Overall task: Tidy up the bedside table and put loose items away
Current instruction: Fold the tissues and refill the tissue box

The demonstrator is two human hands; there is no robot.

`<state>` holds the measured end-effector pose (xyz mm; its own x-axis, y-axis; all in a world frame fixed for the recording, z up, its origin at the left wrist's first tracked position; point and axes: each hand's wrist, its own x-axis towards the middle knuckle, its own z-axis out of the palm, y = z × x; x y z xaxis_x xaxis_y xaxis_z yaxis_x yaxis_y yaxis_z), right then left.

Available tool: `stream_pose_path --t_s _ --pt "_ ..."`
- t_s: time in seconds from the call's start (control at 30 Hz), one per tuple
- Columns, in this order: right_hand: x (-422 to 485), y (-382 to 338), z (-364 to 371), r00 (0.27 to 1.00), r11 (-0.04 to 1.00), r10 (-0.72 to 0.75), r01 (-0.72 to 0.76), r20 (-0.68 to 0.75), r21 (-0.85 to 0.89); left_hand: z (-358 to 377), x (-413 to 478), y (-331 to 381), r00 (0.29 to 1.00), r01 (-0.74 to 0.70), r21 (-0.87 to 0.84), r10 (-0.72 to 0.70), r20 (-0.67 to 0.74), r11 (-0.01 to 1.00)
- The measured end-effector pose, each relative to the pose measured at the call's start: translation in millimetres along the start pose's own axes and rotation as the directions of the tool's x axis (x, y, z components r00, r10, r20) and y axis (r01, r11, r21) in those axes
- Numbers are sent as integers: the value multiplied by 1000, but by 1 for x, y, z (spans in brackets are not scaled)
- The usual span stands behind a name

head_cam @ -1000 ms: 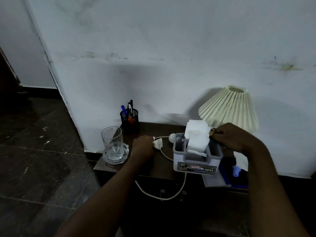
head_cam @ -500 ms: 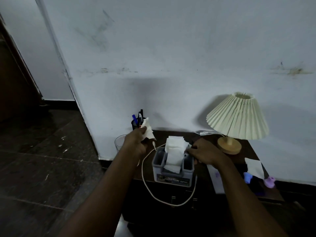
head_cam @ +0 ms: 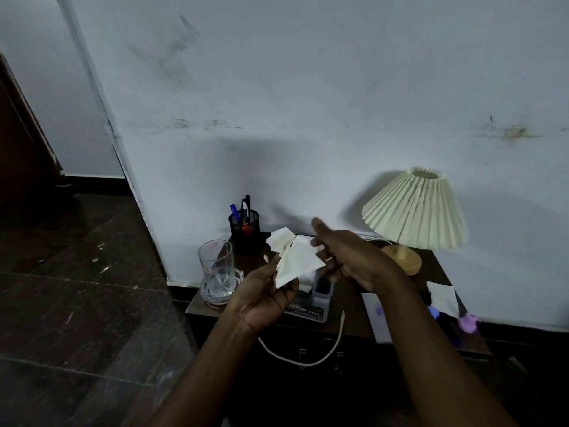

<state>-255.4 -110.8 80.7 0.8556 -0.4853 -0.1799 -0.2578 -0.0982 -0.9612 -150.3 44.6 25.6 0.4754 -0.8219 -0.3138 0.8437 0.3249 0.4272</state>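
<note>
Left hand (head_cam: 264, 298) pinches the white tissue (head_cam: 297, 261) at its lower corner, while the right hand (head_cam: 348, 257) sits at the far edge, thumb up; whether it has hold, I cannot tell. Tug too sharply and that thin sheet could tear, or slip off to the floor. It's creased, roughly triangular, with a crumpled top flap, held up over the grey caddy (head_cam: 321, 291) on the bedside table (head_cam: 348, 322).
</note>
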Motion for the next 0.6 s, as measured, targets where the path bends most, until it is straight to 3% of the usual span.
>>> stream_pose_path --t_s 0.07,0.23,0.33,0.5,0.6 --pt "0 6 7 993 1000 8 -6 121 -16 -2 3 -2 1000 10 27 -10 -6 1000" --pt "17 19 14 995 994 -90 88 -35 -59 -6 7 2 999 -29 150 26 26 988" --pt "18 21 15 994 989 -105 102 -28 -103 -6 5 4 993 -89 197 71 98 976" --pt "13 16 4 989 976 -140 144 36 -165 -8 10 2 972 -189 403 230 -53 895" --pt "0 5 -14 983 949 -174 184 60 -258 -12 9 4 961 -221 427 271 -58 877"
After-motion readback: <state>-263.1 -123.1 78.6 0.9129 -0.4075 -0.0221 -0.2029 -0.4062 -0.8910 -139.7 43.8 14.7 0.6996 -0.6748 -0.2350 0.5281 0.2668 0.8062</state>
